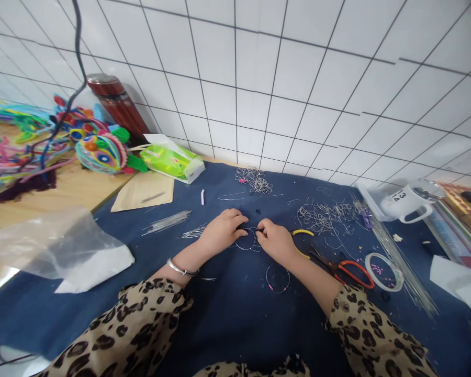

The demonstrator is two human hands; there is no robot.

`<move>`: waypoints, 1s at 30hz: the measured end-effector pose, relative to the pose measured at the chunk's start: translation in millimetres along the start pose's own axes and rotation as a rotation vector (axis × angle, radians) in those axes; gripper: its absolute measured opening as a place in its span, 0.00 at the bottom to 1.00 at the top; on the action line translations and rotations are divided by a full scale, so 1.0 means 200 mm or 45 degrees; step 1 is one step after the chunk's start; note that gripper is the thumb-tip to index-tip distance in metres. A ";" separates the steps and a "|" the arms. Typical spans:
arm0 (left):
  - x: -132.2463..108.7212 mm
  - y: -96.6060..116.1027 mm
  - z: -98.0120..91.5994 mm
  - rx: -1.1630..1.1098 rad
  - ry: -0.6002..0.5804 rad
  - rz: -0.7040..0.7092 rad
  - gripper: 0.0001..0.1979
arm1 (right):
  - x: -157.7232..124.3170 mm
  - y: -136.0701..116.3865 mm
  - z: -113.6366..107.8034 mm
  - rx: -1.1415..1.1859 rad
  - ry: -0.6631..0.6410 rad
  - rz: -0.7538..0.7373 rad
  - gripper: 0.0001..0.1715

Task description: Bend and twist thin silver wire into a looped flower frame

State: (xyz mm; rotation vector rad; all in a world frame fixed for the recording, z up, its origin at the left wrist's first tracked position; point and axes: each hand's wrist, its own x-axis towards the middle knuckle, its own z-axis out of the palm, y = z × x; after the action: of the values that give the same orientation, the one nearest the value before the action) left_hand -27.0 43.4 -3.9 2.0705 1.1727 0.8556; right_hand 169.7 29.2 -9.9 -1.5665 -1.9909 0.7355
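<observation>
At the middle of the dark blue cloth, a thin wire ring (246, 248) spans the gap between my two hands. My left hand (224, 229) pinches the ring's left side with thumb and fingers. On the right side of the ring, the fingers of my right hand (275, 240) are closed as well. Something small and dark shows by the fingertips, too small to make out. Nearer to me lies another wire ring (278, 291) with pink beads. Yellow-handled pliers (303, 232) lie partly hidden behind my right hand and forearm.
Tangled wire (325, 217) spreads at the right, near orange-handled cutters (356, 273) and a round dish (394, 288) of pink beads. A white mug (410, 201) stands by the wall. On the left are a plastic bag (63, 246), a tissue pack (168, 159) and a red thermos (120, 107).
</observation>
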 end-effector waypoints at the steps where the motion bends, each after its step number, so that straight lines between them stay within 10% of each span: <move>1: 0.00 0.00 -0.01 0.030 -0.027 0.016 0.17 | 0.00 0.00 0.00 -0.002 -0.004 -0.007 0.07; 10: -0.13 0.14 -0.15 0.325 -0.089 0.149 0.10 | -0.07 -0.04 -0.11 -0.039 -0.114 -0.196 0.07; 15: -0.21 0.11 -0.13 0.524 -0.294 0.228 0.10 | -0.17 -0.07 -0.13 -0.357 -0.245 -0.371 0.08; 30: -0.25 0.09 -0.07 0.704 -0.268 0.211 0.09 | -0.19 -0.06 -0.05 -0.653 -0.207 -0.439 0.10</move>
State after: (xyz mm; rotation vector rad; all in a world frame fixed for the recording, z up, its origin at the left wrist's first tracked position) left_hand -49.6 -5.6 6.0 2.6561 1.2282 0.3883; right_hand 176.6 -8.1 2.9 -1.3866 -2.6314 0.2270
